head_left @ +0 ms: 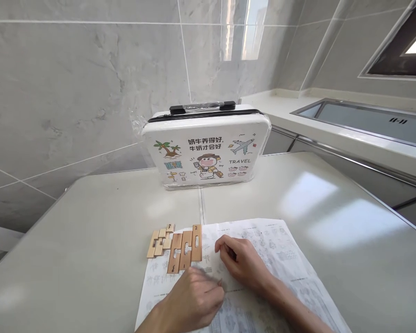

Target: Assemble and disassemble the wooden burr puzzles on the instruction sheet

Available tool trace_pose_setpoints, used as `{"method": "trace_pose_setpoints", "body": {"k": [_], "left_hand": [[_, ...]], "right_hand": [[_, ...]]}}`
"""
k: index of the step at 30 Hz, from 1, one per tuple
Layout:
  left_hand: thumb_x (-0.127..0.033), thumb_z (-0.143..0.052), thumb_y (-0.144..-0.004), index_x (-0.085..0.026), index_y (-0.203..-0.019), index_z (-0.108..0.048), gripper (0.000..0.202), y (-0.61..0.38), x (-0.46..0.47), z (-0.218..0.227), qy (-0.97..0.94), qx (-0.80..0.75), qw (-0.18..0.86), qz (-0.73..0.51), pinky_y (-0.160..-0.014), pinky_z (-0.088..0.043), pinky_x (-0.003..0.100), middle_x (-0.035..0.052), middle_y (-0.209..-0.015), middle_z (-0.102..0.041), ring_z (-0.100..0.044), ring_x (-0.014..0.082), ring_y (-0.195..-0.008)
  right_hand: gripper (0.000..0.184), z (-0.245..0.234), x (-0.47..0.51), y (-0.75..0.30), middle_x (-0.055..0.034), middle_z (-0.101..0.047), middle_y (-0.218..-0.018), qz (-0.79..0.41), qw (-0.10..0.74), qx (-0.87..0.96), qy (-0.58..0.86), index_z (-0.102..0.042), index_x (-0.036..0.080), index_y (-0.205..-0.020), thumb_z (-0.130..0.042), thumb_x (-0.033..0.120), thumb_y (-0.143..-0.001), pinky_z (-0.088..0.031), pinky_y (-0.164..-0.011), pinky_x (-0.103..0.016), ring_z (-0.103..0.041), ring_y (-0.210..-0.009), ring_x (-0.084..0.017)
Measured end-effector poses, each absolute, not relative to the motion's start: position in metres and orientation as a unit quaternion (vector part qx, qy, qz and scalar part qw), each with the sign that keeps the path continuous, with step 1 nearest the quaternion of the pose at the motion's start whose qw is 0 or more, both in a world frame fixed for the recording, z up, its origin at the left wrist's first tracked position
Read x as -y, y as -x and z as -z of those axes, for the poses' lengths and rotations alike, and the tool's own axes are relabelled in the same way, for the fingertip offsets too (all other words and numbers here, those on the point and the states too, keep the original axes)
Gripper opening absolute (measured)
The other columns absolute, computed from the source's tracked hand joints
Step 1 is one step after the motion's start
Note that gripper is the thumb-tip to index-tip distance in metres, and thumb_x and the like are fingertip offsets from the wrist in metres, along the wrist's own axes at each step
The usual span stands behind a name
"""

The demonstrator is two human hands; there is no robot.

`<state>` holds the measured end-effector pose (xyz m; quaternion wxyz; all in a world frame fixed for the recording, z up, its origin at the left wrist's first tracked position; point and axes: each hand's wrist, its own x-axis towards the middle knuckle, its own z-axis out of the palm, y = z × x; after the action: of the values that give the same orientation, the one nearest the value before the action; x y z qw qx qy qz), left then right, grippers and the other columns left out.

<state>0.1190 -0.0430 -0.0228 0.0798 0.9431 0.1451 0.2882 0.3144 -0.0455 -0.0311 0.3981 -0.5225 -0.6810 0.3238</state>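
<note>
My left hand (198, 296) is curled into a loose fist over the printed paper sheet (152, 296), its knuckles just below the wooden pieces; nothing shows in it. To the right, my right hand (238, 259) rests on the sheet with fingers curled in and a dark hollow by the thumb, no object visible. Several notched wooden pieces lie side by side on the upper left of the paper. Three reddish-brown wooden pieces (196, 243) carry handwritten marks, among them a 1 and a 2. Beside them, paler wooden pieces (151, 247) overhang the paper's edge, one marked 3.
A white suitcase (211, 162) with cartoon prints, a black handle and plastic wrap stands upright behind the paper. The pale table (90, 240) has a seam down its middle. Grey tiled wall (90, 92) rises behind; a counter (280, 101) with a sink (367, 122) is at right.
</note>
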Motion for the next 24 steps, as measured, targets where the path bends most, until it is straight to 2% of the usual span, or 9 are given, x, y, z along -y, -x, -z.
{"method": "trace_pose_setpoints", "body": {"k": [9, 19, 24], "left_hand": [[0.002, -0.048, -0.085, -0.019, -0.062, -0.043, 0.032, -0.1187, 0.0432, 0.0244, -0.943, -0.149, 0.079, -0.286, -0.048, -0.019, 0.031, -0.0057, -0.049, -0.039, -0.03, 0.0111, -0.045], [0.002, -0.048, -0.085, -0.019, -0.061, -0.04, 0.033, -0.1186, 0.0431, 0.0248, -0.947, -0.148, 0.064, -0.278, -0.048, -0.017, 0.031, -0.0058, -0.049, -0.037, -0.028, 0.0107, -0.045], [0.003, -0.048, -0.083, -0.019, -0.06, -0.039, 0.033, -0.1193, 0.0437, 0.026, -0.946, -0.148, 0.057, -0.282, -0.047, -0.016, 0.031, -0.0059, -0.049, -0.034, -0.025, 0.0111, -0.045]], "right_hand": [[0.022, 0.0308, 0.0449, -0.3151, 0.0037, -0.06, -0.065, -0.317, 0.412, 0.693, 0.499, -0.057, 0.022, -0.074, -0.046, 0.006, -0.084, -0.032, -0.057, -0.023, -0.05, -0.057, -0.011], [0.021, 0.03, 0.045, -0.3148, 0.0018, -0.062, -0.066, -0.313, 0.406, 0.699, 0.5, -0.056, 0.021, -0.071, -0.044, 0.009, -0.084, -0.034, -0.059, -0.024, -0.053, -0.059, -0.013], [0.022, 0.0313, 0.045, -0.3151, 0.002, -0.059, -0.064, -0.31, 0.402, 0.704, 0.497, -0.054, 0.022, -0.071, -0.043, 0.008, -0.083, -0.033, -0.057, -0.025, -0.051, -0.058, -0.013]]}}
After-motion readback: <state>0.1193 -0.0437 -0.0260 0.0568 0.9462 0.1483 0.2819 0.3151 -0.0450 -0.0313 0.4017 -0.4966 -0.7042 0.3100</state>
